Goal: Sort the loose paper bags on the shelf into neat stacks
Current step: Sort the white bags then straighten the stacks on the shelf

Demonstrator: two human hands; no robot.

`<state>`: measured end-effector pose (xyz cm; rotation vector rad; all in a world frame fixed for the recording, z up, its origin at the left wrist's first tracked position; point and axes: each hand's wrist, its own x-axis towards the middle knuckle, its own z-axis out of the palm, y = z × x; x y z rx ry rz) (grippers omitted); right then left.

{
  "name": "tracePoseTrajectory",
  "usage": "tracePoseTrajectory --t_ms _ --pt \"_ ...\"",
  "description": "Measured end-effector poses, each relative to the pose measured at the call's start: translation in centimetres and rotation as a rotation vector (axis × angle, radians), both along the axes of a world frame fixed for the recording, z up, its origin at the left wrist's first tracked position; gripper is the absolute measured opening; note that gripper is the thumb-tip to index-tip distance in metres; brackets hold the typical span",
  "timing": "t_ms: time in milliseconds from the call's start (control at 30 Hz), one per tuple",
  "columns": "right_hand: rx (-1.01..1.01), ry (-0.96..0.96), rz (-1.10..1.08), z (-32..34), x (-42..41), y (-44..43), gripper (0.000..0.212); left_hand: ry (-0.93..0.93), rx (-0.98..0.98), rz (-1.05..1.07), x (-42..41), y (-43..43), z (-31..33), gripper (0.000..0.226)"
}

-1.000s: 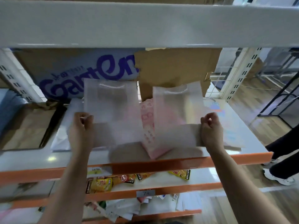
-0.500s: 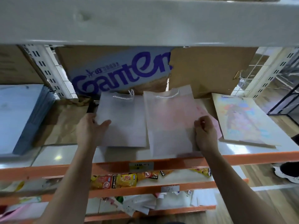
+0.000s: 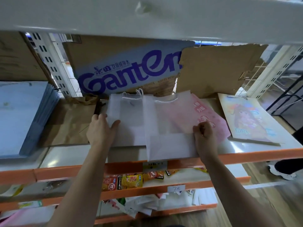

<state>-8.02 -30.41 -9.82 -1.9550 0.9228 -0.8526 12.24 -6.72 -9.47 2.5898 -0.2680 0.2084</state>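
Note:
Two white paper bags with cord handles lie on the shelf. The left white bag lies flat, and my left hand rests on its left edge with the thumb on top. The right white bag overlaps it and hangs slightly past the orange front rail. My right hand pinches that bag's right edge. A pink printed bag lies under it, showing to the right.
A brown paper bag and a stack of pale blue bags lie to the left. A cartoon-print bag lies at the right. Cardboard sheets stand behind. Snack packets fill the shelf below. A person's shoe is at right.
Both white bags came down from being held up onto the shelf. My left hand went from pinching its bag to resting on it. The view shifted left.

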Motion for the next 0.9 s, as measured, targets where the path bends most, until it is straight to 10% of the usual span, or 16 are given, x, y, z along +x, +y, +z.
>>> tracePoseTrajectory --t_ms 300,900 --pt "0.094 0.014 0.164 1.9 7.2 5.8 0.010 -0.152 0.031 -0.112 -0.3 6.6 -0.1 0.036" --pt "-0.406 0.318 0.282 -0.3 8.9 8.0 0.015 -0.198 -0.035 -0.145 -1.2 9.3 -2.4 0.024"
